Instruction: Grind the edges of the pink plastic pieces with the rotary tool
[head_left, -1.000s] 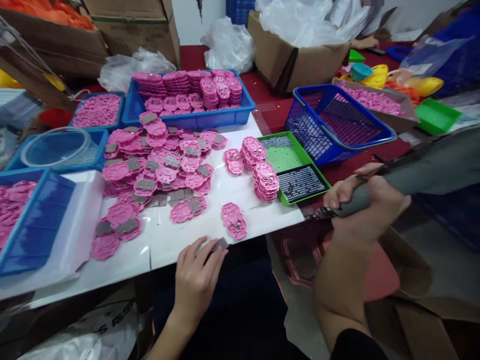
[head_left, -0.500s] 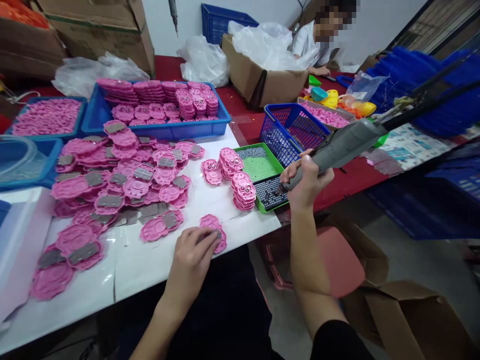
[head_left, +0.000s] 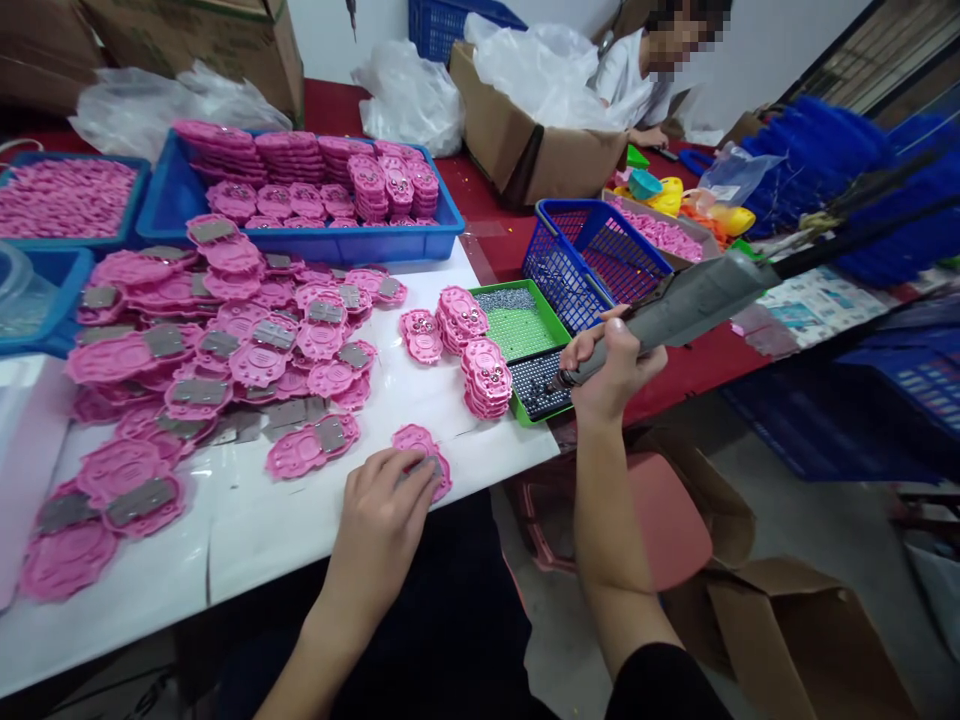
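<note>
My left hand (head_left: 388,497) has its fingers curled over a pink plastic part (head_left: 422,440) at the table's front edge, pressing on the grey metal plate on it. In my right hand (head_left: 611,365), closed around its lower body, is a grey power screwdriver (head_left: 690,300). Its tip points down into a black perforated screw tray (head_left: 544,388) holding small dark pieces. Behind that lies a green tray (head_left: 525,325) with tiny silvery pieces. Stacked pink parts with screws (head_left: 486,380) stand just left of the trays. A large heap of pink parts with grey plates (head_left: 247,350) spreads to the left.
A blue bin (head_left: 360,245) with stacked pink parts stands behind the heap. Beyond the trays is a blue basket (head_left: 555,260). A cardboard box (head_left: 555,165) with plastic bags sits at the back, near a seated person (head_left: 622,75). Below the right arm is a pink stool (head_left: 675,520).
The view has shifted slightly, so the heap appears farther left. My left fingers have shifted a little on the pink part, showing more plate. The screwdriver tip stays at the black tray.
</note>
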